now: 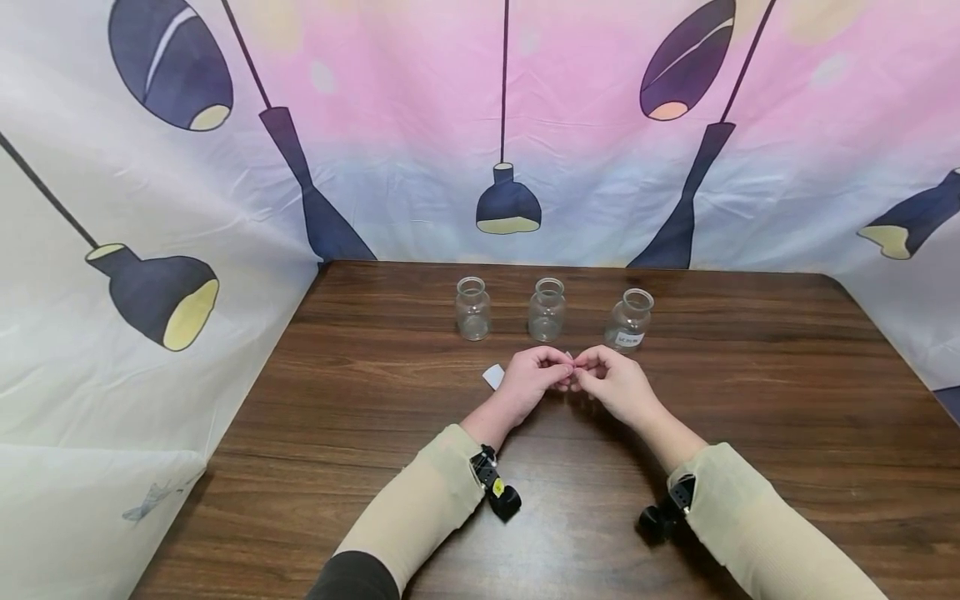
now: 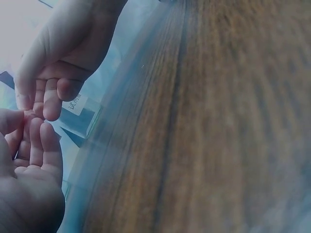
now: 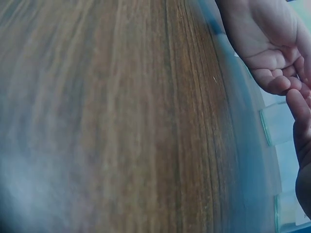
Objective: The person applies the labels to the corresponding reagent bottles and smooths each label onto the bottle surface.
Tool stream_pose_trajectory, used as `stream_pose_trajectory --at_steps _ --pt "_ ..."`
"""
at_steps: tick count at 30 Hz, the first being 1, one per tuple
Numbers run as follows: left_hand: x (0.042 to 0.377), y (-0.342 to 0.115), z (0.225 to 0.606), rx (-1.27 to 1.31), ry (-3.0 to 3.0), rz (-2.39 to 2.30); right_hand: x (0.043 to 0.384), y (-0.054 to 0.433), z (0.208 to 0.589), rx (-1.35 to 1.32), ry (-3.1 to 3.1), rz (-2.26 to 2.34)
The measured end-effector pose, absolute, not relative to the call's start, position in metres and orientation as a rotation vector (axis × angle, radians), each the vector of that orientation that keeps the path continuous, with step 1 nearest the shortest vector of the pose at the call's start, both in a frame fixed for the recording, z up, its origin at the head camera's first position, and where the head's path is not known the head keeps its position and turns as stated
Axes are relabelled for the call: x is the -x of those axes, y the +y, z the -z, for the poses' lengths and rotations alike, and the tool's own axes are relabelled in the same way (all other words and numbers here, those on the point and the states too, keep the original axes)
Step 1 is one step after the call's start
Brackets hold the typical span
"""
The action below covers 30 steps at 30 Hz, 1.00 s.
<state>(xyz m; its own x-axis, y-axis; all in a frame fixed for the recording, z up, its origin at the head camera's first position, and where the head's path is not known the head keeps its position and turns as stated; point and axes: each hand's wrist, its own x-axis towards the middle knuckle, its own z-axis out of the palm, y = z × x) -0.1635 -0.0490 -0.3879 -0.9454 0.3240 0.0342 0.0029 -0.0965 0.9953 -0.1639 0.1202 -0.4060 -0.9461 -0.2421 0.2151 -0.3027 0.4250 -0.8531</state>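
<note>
My left hand [image 1: 532, 379] and right hand [image 1: 617, 385] meet fingertip to fingertip over the table. Between them they pinch a small pale slip [image 1: 569, 356], mostly hidden by the fingers; its kind is too small to tell. Beside the left hand shows a white piece of paper [image 1: 493, 376]. Just beyond the right hand stands a clear glass jar [image 1: 630, 317] bearing a white label [image 1: 628, 339] with dark print. In the left wrist view, the labelled jar [image 2: 87, 119] appears behind the fingers. The right wrist view also has both hands' fingertips together.
Two more open glass jars, one on the left [image 1: 472, 310] and one in the middle [image 1: 547, 311], stand upright in a row with the labelled one. They rest on a dark wooden table [image 1: 360, 467]. A lamp-patterned cloth [image 1: 420, 167] hangs behind the table's far edge.
</note>
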Motion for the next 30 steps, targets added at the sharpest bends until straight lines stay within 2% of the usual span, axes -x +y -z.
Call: stream_pose_trajectory --at_steps 16,30 --pt "0.165 -0.047 0.389 -0.364 1.965 -2.148 0.161 0.114 0.403 -0.528 -2.598 -1.231" --pt "0.163 -0.041 0.391 -0.371 2.021 -2.133 0.161 0.106 0.401 -0.351 -2.603 -1.027"
